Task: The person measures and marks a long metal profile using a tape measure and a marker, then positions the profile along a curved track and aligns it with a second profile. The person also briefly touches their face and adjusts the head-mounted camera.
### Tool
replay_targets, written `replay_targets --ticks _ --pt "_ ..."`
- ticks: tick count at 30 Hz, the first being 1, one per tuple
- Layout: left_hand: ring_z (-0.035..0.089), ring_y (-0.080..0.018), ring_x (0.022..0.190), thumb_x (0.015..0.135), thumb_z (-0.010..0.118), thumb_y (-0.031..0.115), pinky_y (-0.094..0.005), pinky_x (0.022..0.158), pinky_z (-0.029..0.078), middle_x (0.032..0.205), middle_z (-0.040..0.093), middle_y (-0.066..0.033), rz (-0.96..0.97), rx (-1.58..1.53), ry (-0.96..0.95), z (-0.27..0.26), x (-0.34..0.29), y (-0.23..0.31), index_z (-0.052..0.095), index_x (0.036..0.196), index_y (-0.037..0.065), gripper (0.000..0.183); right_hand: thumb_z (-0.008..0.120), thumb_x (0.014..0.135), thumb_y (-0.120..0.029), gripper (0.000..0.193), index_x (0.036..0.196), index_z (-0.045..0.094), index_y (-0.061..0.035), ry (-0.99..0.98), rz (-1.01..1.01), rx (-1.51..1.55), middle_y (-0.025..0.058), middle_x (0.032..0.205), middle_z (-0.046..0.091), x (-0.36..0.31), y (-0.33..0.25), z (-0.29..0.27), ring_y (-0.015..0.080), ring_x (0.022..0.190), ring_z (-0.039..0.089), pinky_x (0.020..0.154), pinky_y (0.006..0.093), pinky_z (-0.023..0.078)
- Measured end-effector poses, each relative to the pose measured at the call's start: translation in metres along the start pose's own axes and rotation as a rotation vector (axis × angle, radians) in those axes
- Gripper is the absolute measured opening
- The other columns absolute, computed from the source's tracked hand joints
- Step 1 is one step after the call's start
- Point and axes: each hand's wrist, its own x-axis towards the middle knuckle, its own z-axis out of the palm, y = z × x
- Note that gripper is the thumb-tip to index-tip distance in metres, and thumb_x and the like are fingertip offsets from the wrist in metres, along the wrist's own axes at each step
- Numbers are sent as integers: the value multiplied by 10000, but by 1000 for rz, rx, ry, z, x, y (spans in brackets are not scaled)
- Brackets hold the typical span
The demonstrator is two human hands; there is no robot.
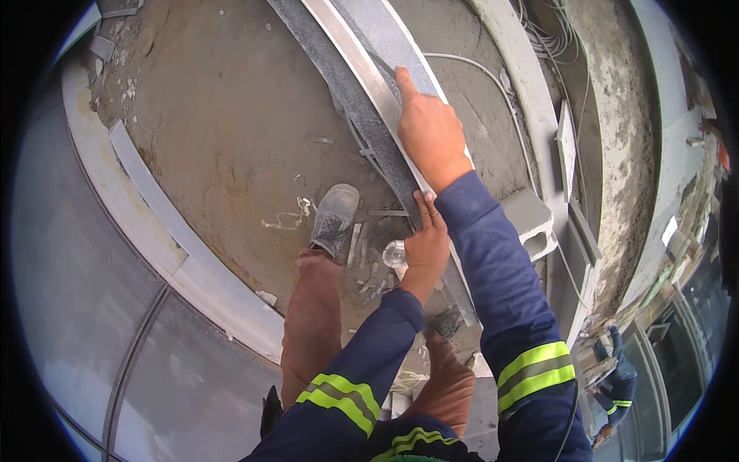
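Observation:
A long grey slab strip (377,31) with pale edges runs from the far side toward me. My right hand (433,138) lies over it, its index finger stretched along the grey face and its other fingers curled at the right-hand edge; the fingertips there are hidden. Lower down, my left hand (428,248) touches the near end of a narrow light strip (362,69), two fingers laid out straight on it. Beside these runs a darker, rough-faced grey length (327,61). An angle grinder (395,254) with a round metal head is on the ground by my left hand.
Small offcuts (373,285) litter the dusty floor around my shoe (336,219). A hollow block (530,219) stands at right, near a pale cable (493,77). Glass panels (92,231) and a low ledge (196,296) curve along the left. Another person (618,381) works at far right.

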Motion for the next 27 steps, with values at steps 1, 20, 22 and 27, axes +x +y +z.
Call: replay_targets --ticks 1,20,22,27 --pt "796 -343 831 960 602 101 -444 657 650 1763 120 -331 36 -1 29 9 -1 -1 73 1711 -50 931 563 985 -39 533 1515 520 -81 71 -60 18 247 1020 778 35 -22 -12 440 975 775 837 537 625" --pt "761 -462 1062 926 821 438 -503 888 620 1775 144 -285 -100 63 -47 -38 3 24 -18 1710 -23 1237 625 926 -14 894 1706 325 -330 -298 246 -131 179 944 741 -366 223 90 404 736 759 650 528 620" --pt "763 -460 1051 929 820 426 -502 882 622 1778 120 -286 -100 57 -62 -39 6 24 -21 1709 -25 1232 624 931 -23 904 1713 302 -344 -230 219 -82 172 960 741 -358 228 105 406 735 762 646 529 626" --pt "788 -436 887 966 743 289 -506 718 646 1773 104 -304 -84 37 -61 -30 8 13 -3 1707 -42 1102 596 981 -69 789 1692 355 -312 -60 139 79 203 991 750 -191 132 81 441 768 757 684 552 619"
